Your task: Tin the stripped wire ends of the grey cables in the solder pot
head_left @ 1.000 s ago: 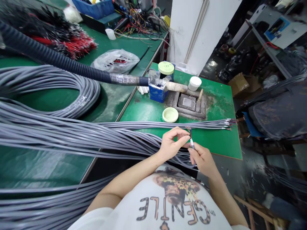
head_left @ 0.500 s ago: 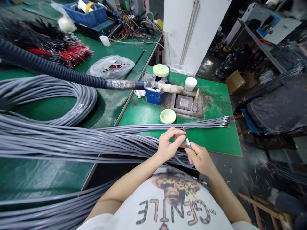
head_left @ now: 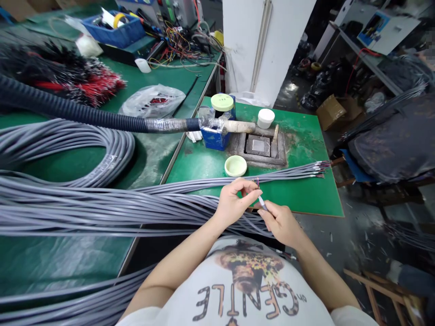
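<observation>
Between my hands is the end of a grey cable (head_left: 263,203), with a white band and thin coloured wires (head_left: 258,183) fanning from its tip. My right hand (head_left: 280,222) is closed around the grey sheath. My left hand (head_left: 236,199) pinches the thin wires at the tip between thumb and fingers. Behind my hands, a bundle of grey cables (head_left: 278,174) lies across the green bench, its stripped ends toward the right edge. More grey cables (head_left: 170,206) run from the left and pass under my hands.
A square solder pot (head_left: 260,145) is set in the green bench (head_left: 306,194). Around it are a pale green dish (head_left: 235,166), a white tub (head_left: 266,118), a blue box (head_left: 215,139) and a ribbed hose (head_left: 118,122). A coiled cable bundle (head_left: 115,158) lies left.
My left thumb and fingers have closed further over the wires, and the cable tip has shifted slightly left. The whole view has moved a little.
</observation>
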### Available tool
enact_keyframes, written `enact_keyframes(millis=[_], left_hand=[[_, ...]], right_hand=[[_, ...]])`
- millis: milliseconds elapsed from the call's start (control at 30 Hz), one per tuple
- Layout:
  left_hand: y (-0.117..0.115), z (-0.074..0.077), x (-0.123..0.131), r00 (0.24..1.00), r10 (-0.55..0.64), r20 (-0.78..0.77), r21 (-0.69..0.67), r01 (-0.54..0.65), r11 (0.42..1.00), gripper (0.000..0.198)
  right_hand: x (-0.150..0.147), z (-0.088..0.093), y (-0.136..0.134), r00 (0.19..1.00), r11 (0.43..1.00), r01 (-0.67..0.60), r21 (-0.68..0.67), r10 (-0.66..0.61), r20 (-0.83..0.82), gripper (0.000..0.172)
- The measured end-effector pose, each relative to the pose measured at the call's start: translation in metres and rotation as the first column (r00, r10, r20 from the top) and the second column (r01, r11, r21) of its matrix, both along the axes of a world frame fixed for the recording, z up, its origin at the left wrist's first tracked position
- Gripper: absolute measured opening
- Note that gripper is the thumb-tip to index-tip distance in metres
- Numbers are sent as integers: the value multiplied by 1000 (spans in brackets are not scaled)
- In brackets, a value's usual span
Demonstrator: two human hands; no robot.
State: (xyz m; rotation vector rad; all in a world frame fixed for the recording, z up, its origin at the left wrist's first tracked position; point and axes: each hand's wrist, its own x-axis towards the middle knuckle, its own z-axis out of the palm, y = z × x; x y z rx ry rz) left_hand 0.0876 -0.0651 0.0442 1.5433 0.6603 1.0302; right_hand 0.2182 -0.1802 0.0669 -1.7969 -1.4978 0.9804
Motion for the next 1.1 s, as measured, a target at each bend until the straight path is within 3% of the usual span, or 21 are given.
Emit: enact_keyframes(millis=[100, 200, 300, 433, 500, 567, 667, 733, 833, 933, 1000, 1100], left_hand=[[0, 5, -1, 1000, 5, 14, 296, -9, 955, 4], [-5, 4, -1, 995, -29, 100, 524, -28, 851, 9], [-10, -3, 0, 988, -2, 156, 598, -93, 796, 13], [-14, -9, 3, 981, -43, 190, 603, -82, 793, 14], [-16, -9, 5, 973, -87, 214, 545, -45, 837, 13], [-17, -10, 7, 961, -109, 255, 397, -1, 918, 9], [-20, -13, 10, 941, -79, 328, 72, 59, 996, 4], [-22, -16, 11, 930, -44, 364, -108, 90, 990, 7], [-21, -20, 12, 916, 30, 400, -289, 95, 953, 12], [-13, -20, 6, 887, 144, 439, -408, 54, 911, 16], [-3, -20, -3, 858, 247, 450, -441, -27, 897, 18], [11, -24, -23, 862, 349, 368, -340, -224, 913, 14]], right_hand=[[3, -3, 3, 964, 999, 44, -32, -51, -262, 28], [5, -9, 9, 808, 994, 111, -5, -93, -581, 33], [2, -11, 15, 653, 986, 169, -3, -114, -749, 33], [-3, -9, 19, 607, 967, 253, -9, -166, -777, 26], [-2, -8, 20, 607, 947, 322, 24, -187, -773, 20], [1, -6, 20, 632, 922, 378, 88, -188, -752, 13], [6, -3, 22, 784, 881, 384, 277, -153, -602, 7], [6, -1, 24, 904, 837, 323, 441, -136, -405, 14], [5, 0, 28, 980, 786, 194, 587, -134, -144, 17], [10, 3, 38, 981, 790, 180, 586, -186, -51, 7], [19, 5, 49, 970, 807, 218, 548, -240, -33, 11], [35, 6, 75, 969, 856, 208, 473, -247, 20, 16]])
